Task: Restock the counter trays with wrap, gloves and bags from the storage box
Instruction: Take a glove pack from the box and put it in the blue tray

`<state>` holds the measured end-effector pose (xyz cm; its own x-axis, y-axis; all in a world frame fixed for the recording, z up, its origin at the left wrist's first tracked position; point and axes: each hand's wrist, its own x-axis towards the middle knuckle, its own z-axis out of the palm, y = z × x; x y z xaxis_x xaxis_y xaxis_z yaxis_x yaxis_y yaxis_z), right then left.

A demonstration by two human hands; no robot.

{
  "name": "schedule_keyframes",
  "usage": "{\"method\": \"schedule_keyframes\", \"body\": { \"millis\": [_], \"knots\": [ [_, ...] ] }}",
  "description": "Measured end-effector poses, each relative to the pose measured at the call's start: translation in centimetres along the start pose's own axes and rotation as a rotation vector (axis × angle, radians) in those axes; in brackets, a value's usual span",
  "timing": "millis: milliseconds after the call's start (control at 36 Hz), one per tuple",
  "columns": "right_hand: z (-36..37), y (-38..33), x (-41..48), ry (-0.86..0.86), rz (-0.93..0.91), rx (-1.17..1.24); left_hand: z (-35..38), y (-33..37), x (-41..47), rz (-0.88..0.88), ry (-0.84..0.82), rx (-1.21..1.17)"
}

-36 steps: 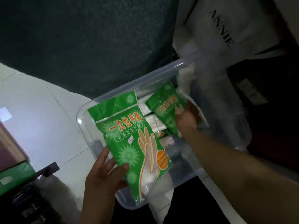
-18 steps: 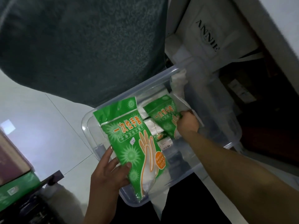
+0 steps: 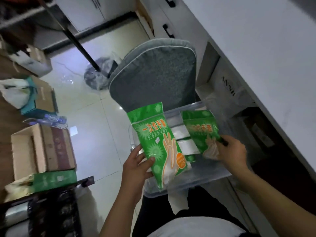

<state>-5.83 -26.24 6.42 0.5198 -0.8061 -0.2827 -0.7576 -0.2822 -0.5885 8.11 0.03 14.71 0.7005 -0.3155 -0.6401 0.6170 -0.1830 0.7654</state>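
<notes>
Glossy tiled floor (image 3: 95,127), cardboard boxes (image 3: 42,147) at left — over the clear storage box (image 3: 213,175), the left hand (image 3: 136,168) grips one green glove pack (image 3: 153,137), the right hand (image 3: 232,153) a second glove pack (image 3: 200,132).

The left flat green plastic glove packet (image 3: 156,149) carries paler green starbursts, yellow-orange lettering, a cream glove drawing and an orange disc. The right second green plastic glove packet (image 3: 199,132) repeats those starbursts and lettering. The clear plastic storage box (image 3: 210,176) is colourless. Beyond it, the padded fabric chair cushion (image 3: 153,77) is speckled grey with pale piping. At far left is a brown cardboard box (image 3: 29,151); nearer, a green rectangular carton (image 3: 54,180).
</notes>
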Motion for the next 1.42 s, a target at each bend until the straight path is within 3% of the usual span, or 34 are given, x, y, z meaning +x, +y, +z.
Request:
{"method": "schedule_keyframes", "body": {
  "millis": [306,444,722,833,1028,1222,1417],
  "knots": [
    [-8.0,-1.5,-3.1,-0.043,-0.162,0.207,0.4,-0.6,-4.7,0.090,0.048,-0.060],
    [-12.5,-5.7,-5.6,-0.128,-0.169,0.452,-0.2,0.0,-5.5,0.112,0.012,-0.061],
    [-17.5,-13.8,-12.1,-0.379,-0.300,0.812,-1.6,2.4,-6.0,0.124,-0.296,-0.081],
    [-17.2,-14.3,-14.5,-0.488,-0.208,0.866,-2.9,2.9,-7.4,0.126,-0.476,-0.147],
    [-13.5,-12.4,-20.7,-0.252,0.083,0.866,-4.6,2.0,-10.4,0.091,-0.705,-0.168],
    [-13.5,-10.4,-27.0,-0.108,0.212,0.884,-4.7,-0.5,-12.0,-0.042,-0.867,-0.152],
    [-13.8,-7.8,-31.9,-0.092,0.362,0.919,-3.3,-2.2,-14.1,-0.200,-1.023,-0.176]
  ]
}}
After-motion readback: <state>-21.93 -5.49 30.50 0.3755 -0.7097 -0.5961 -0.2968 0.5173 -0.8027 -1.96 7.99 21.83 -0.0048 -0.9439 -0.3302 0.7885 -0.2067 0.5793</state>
